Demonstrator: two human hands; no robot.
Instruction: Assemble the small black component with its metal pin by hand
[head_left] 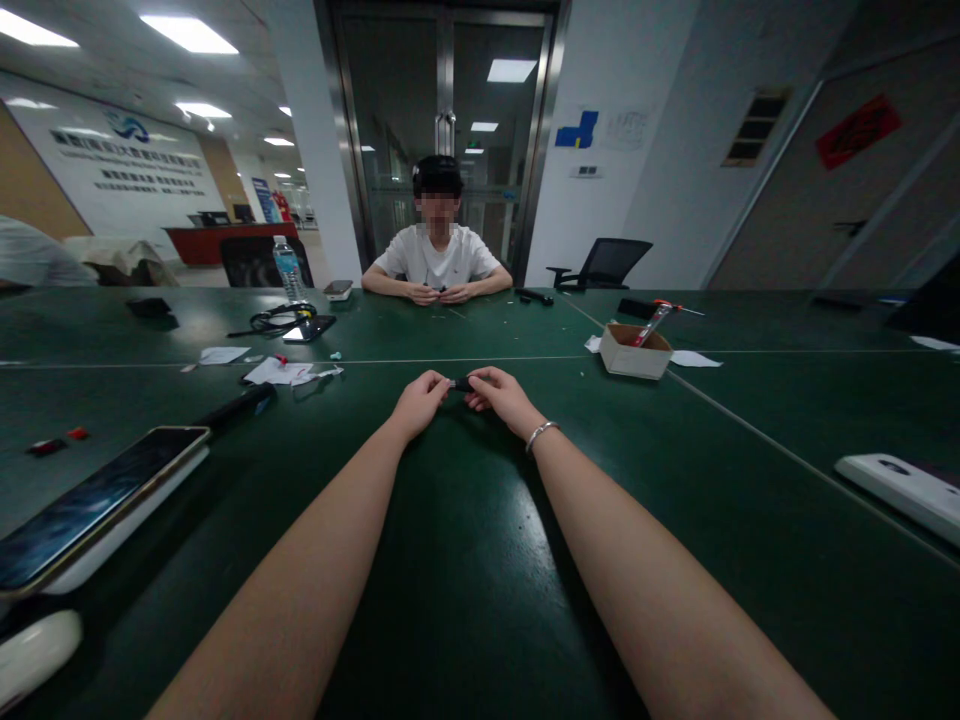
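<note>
Over the green table (450, 560) I hold a small black piece (460, 384) with a silvery end, perhaps a USB stick; it is too small to be sure. My left hand (421, 402) pinches its silvery end between thumb and forefinger. On the black end, the thumb and fingers of my right hand (504, 400) are closed, hiding part of it. A silver bracelet (541, 436) circles my right wrist. Both forearms reach forward, and the hands nearly meet around the piece.
To the left lie a phone (97, 510) on a white block, a white mouse (37, 650) and paper scraps (277, 371). A bottle (287, 268) stands farther back. At right are an open box (636, 352) and a white device (900, 490). Another person (439, 250) sits opposite.
</note>
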